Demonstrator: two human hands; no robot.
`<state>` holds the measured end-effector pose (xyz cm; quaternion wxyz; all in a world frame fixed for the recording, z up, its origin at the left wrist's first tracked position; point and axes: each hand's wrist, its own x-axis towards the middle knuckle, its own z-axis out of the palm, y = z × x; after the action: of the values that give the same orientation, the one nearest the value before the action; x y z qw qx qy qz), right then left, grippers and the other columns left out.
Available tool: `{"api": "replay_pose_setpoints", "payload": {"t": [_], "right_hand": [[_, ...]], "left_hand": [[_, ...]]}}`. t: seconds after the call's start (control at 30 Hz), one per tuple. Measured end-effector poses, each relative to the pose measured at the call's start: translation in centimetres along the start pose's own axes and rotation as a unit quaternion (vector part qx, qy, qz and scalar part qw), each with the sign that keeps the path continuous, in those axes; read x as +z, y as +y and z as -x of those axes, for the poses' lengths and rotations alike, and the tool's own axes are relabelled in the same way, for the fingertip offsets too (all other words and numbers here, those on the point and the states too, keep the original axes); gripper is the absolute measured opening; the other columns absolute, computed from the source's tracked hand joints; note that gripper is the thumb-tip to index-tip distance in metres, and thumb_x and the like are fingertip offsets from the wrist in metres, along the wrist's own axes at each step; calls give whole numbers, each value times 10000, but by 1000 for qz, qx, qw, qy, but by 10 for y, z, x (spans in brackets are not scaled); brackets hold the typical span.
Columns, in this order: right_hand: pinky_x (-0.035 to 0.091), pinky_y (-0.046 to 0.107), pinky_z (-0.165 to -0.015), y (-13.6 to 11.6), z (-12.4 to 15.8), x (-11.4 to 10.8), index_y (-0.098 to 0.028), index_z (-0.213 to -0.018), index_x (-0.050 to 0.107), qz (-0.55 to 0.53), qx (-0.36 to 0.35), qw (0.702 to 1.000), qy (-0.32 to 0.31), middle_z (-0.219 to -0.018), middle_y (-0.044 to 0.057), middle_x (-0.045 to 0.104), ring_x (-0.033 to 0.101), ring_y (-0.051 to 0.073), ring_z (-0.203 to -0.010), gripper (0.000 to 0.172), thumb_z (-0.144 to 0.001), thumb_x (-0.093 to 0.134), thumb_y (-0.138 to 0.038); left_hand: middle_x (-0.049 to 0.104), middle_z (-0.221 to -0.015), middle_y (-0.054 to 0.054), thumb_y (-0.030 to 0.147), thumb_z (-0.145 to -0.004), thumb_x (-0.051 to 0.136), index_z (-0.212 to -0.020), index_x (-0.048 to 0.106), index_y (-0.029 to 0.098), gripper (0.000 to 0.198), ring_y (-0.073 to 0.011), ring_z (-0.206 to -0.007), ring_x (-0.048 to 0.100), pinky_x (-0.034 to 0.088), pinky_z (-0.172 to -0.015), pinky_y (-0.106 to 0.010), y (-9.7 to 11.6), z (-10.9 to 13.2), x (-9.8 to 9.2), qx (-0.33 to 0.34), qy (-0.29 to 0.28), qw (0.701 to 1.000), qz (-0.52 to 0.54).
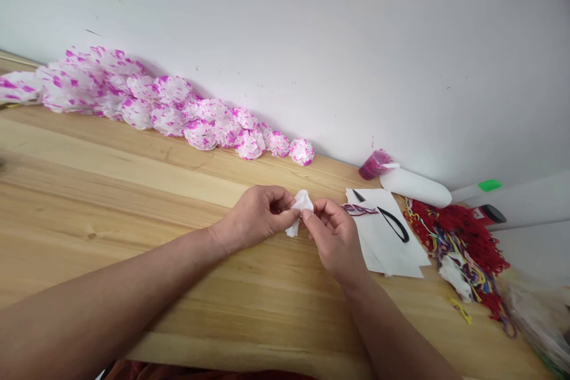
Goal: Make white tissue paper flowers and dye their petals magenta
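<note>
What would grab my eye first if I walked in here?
Most likely the pink-spotted white puffs, heaped along the wall at back left. Then the left fingers and right fingers pinching a small white scrap in the middle, and the tangled red yarn at right.

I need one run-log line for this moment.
left hand: pinching white piece | right hand: pinching same piece | pink-spotted pompoms: along wall
</note>
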<state>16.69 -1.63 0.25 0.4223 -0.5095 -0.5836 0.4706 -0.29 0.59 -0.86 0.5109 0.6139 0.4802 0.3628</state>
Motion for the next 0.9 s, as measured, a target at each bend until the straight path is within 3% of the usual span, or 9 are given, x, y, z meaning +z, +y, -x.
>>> {"api": "replay_pose_setpoints", "payload": {"t": [0.2,0.53,0.9], "right_hand": [[405,228,-573,4,-1,-1,-189,-779,584,-10,-3,1000,-5,-712,-27,570,478,98,-620,160,-889,629,-296],[404,253,-590,0,-1,0,-194,-751,579,1,16,1000,-9,-676,-24,585,502,111,-604,166,-865,640,-299],[409,250,-578,6,-1,0,-189,-769,573,-49,37,998,-20,-685,-12,622,530,113,-615,177,-874,650,-309]], "left_hand": [[644,-700,2,412,-794,645,-755,672,169,248,-121,-630,528,379,-533,-209,6,3,-3,-17,-2,1000,-1],[608,-656,18,334,-759,644,-708,637,170,172,-110,-592,494,358,-502,-203,6,3,-2,-19,8,1000,17],[590,-649,29,373,-780,635,-713,631,173,211,-100,-579,472,336,-499,-202,1,2,-2,-29,0,999,20]]}}
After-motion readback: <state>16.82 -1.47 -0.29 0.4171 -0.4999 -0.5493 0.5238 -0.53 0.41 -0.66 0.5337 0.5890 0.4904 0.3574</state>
